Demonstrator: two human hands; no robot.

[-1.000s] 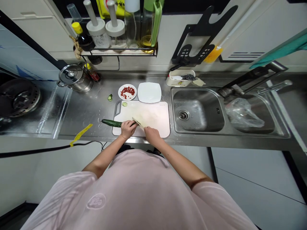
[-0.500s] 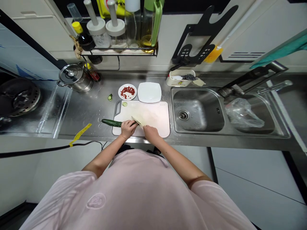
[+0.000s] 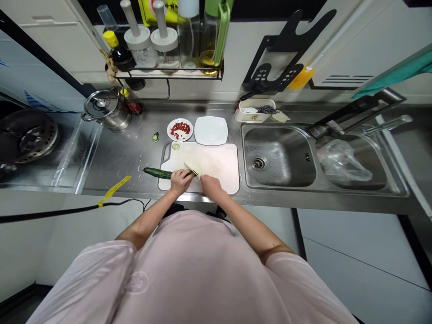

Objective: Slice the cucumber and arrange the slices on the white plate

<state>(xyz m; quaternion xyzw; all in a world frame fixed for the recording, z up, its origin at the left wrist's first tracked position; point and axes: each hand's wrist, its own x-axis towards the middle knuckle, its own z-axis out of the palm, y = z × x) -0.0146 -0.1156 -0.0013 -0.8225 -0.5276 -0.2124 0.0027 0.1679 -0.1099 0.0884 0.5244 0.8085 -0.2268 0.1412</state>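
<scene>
A dark green cucumber lies across the lower left of the white cutting board, its far end sticking out past the board. My left hand is closed over its right part. My right hand grips a knife, whose blade points up and left and rests at the cucumber's right end. The handle is hidden in my fist. Thin cucumber slices lie at the board's upper left corner, and a small cucumber piece sits on the counter beyond it.
Behind the board stand a plate of chopped red pieces and a square white plate. A steel pot is at back left. To the right is a double sink, with a plastic bag in its right basin. A bottle rack hangs above.
The knife and my right hand have shifted very slightly left. My left hand stays on the cucumber.
</scene>
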